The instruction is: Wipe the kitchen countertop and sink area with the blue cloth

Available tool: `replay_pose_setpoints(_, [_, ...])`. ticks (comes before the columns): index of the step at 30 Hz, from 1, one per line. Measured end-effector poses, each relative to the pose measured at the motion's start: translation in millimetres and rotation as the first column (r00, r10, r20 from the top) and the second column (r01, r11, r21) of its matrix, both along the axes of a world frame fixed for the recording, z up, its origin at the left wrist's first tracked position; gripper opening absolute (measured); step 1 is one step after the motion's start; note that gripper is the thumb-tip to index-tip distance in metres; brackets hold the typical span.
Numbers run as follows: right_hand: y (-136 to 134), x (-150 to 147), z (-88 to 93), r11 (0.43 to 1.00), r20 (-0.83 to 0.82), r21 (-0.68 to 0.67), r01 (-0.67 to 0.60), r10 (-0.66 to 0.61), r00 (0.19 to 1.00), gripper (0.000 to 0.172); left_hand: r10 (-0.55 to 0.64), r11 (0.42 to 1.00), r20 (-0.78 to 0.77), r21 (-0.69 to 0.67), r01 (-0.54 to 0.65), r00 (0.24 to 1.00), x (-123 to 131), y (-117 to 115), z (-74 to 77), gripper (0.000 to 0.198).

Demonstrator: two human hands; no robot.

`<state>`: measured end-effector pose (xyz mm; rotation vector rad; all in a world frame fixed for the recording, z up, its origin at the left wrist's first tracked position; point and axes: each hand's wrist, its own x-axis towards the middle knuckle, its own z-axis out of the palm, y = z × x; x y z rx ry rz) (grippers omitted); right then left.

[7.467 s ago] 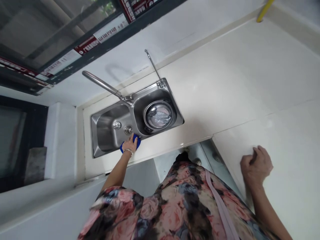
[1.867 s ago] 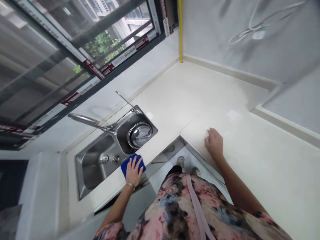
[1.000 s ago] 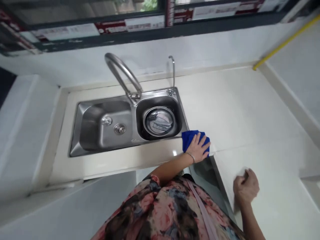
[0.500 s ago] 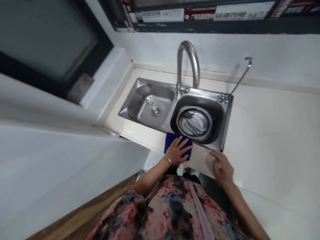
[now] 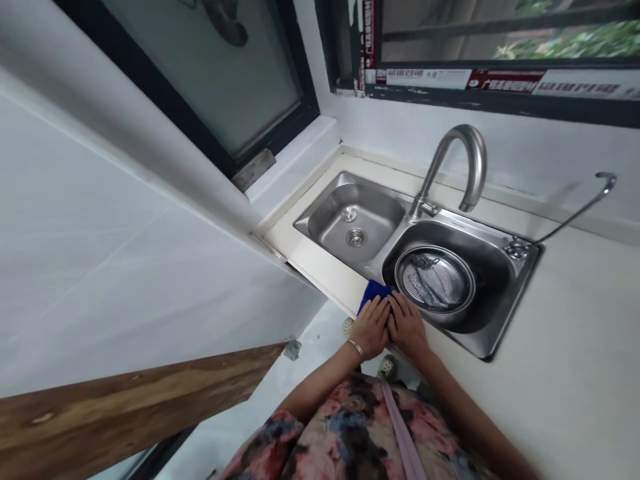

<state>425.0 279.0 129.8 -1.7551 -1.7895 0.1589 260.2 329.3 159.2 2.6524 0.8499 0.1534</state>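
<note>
A blue cloth (image 5: 374, 296) lies on the cream countertop strip at the front edge of a stainless double sink (image 5: 386, 257), mostly covered by my hands. My left hand (image 5: 371, 327), with a bracelet at the wrist, presses flat on the cloth. My right hand (image 5: 407, 325) lies against it with fingers towards the sink rim; whether it touches the cloth is hidden. A round mesh strainer (image 5: 434, 280) sits in the right bowl, just beyond my right hand.
A curved steel faucet (image 5: 453, 170) and a thin sprayer arm (image 5: 570, 223) rise behind the sink. Cream countertop (image 5: 575, 360) runs to the right. White walls and windows stand behind. A wooden board (image 5: 125, 393) lies low at the left, above a tiled floor.
My right hand has moved left from the counter to sit beside my left hand. The cloth is now mostly covered. The view has swung, showing the sink further right.
</note>
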Motion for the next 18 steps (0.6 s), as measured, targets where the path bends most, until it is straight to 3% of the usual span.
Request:
replay_pose_setpoints(3, [-0.2, 0.3, -1.6, 1.0, 0.066, 0.02, 0.0, -0.001, 0.998, 0.062, 0.043, 0.996, 0.059, 0.07, -0.047, 0.997, 7.0, -5.4, -10.0, 0.073])
replay_pose_setpoints(5, [2.4, -4.2, -2.3, 0.999, 0.127, 0.037, 0.023, -0.028, 0.992, 0.067, -0.008, 0.997, 0.086, 0.077, 0.001, 0.996, 4.8, 0.6, -12.1, 0.071])
replay_pose_setpoints(10, [34.6, -33.3, -5.4, 0.996, 0.161, 0.074, 0.039, -0.05, 0.986, 0.074, -0.09, 0.996, 0.131, 0.011, 0.089, 0.987, -23.7, 45.9, -7.6, 0.069])
replay_pose_setpoints(14, [91.5, -65.1, 0.5, 1.0, 0.122, 0.011, -0.024, 0.023, 0.992, 0.068, 0.014, 0.997, 0.178, -0.075, 0.0, 0.984, -70.6, 88.6, -2.5, 0.072])
replay_pose_setpoints(18, [152.8, -92.2, 10.7, 0.992, 0.139, -0.086, -0.088, 0.099, 0.985, 0.061, 0.182, 0.981, 0.224, -0.109, -0.161, 0.958, -145.6, 111.3, 16.1, 0.075])
